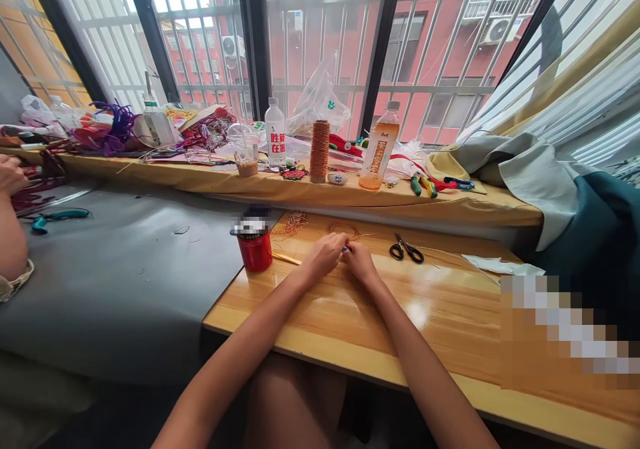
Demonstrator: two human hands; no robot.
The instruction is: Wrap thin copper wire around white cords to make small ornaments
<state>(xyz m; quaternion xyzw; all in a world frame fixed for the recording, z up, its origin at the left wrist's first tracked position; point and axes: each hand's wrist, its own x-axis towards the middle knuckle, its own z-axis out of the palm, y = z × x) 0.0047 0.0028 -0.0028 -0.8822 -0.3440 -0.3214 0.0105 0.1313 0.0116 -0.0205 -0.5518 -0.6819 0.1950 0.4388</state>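
Both hands meet over the wooden table [350, 315], knuckles nearly touching: the left hand [325, 255] and the right hand [359, 262] are each curled shut, fingertips pinched on a small blue-tipped piece [346, 249] that shows only as a speck between them, too small to name further. Thin copper-coloured wire [296, 222] lies in a loose tangle on the table just beyond the hands, with fine strands trailing toward them, so the step in hand looks like fine twisting or threading of wire onto that small piece, held low and close to the tabletop. The work seems to be mid-way through a fiddly joint rather than at its start or end, since both hands are committed to the pinch. The next move probably calls for a steady grip from one hand while the other turns or pulls the strand, with little force, as wire this thin would kink easily. Black-handled scissors [407, 250] lie just to the right of the hands, within easy reach if a cut is wanted, and a red can [255, 247] stands to the left by the table's edge. On the ledge behind stand a spool of orange cord [319, 150], a water bottle [275, 133] and an orange drink bottle [379, 146]. Another person's hand [10, 174] shows at the far left.
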